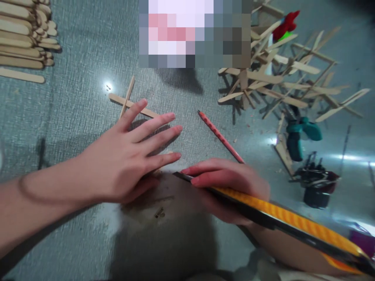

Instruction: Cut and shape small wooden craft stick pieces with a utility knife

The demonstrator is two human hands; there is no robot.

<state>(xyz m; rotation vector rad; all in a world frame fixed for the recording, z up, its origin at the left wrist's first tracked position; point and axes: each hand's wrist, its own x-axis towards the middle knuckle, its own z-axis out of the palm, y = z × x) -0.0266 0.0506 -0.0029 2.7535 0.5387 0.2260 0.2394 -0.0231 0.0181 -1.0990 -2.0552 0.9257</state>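
My left hand (123, 156) reaches over the tabletop palm down, fingers spread. Under its fingertips runs a wooden craft stick (116, 99), partly hidden, and a narrower stick (128, 93) crosses it. My right hand (225, 175) is wrapped round a utility knife (278, 212) with a yellow and black handle. The dark blade points left, its tip just short of my left little finger. Whether the blade touches anything cannot be made out. A red pencil (219, 134) lies just beyond my right hand.
Craft sticks (17, 35) are stacked at the far left. A tangle of joined sticks (260, 84) stands at the upper right, near a red object (288, 25). Below it lie a teal-handled tool (294, 142) and a dark cluster of small items (318, 185). A pixelated patch covers the top middle.
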